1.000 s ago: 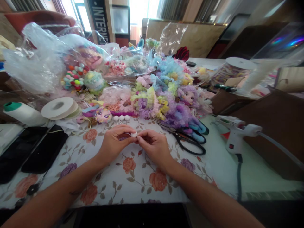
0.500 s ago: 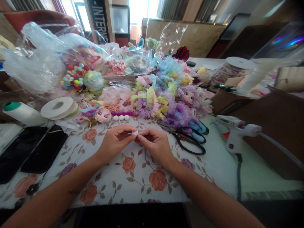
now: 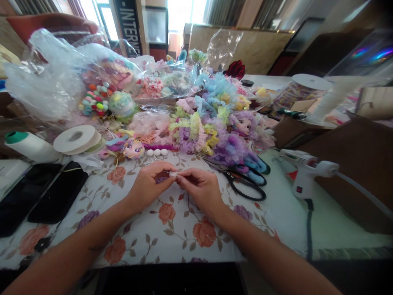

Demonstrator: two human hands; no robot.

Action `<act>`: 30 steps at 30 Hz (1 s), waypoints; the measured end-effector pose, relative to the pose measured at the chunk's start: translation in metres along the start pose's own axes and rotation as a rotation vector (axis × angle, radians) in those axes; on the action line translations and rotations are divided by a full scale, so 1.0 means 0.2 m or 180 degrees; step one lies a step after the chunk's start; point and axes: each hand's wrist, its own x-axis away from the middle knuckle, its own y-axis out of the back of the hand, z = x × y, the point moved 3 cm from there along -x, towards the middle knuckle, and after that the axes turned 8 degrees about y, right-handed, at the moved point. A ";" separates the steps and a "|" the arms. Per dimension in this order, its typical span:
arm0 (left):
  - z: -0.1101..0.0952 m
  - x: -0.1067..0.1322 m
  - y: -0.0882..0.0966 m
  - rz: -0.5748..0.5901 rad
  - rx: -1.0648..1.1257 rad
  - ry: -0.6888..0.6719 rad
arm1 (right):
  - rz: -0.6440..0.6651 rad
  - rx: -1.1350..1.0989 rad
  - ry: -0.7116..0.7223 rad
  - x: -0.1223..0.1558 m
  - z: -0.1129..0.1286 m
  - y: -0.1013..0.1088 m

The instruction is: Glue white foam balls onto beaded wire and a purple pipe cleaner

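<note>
Between the fingertips of both hands is a small white ball, held above the flowered tablecloth. My left hand pinches it from the left with thumb and forefinger. From the right, my right hand closes its thumb and forefinger at the ball's edge; its fingertips partly hide what they grip. Just beyond the hands, three similar white balls sit in a row with a thin bead chain beside them. A doll head with purple eyes lies to their left.
Black-handled scissors lie right of my right hand. Farther right stands a white glue gun with its cord. Two dark phones, a ribbon spool and a thread cone are at left. Ruffled fabric heaps up behind.
The white ball has turned slightly between my fingertips, and my left thumb has shifted a little. Both hands stay in nearly the same place.
</note>
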 end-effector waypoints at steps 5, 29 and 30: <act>0.00 0.01 0.00 0.0053 0.0109 0.0006 | -0.0032 0.0605 0.0390 0.01 0.04 0.01; 0.01 0.00 0.01 0.0067 0.1527 0.0574 | -0.0277 0.0963 0.1740 0.02 0.09 0.02; 0.00 0.00 0.01 0.0050 0.1532 0.0593 | -0.0270 0.1023 0.1803 0.02 0.10 0.02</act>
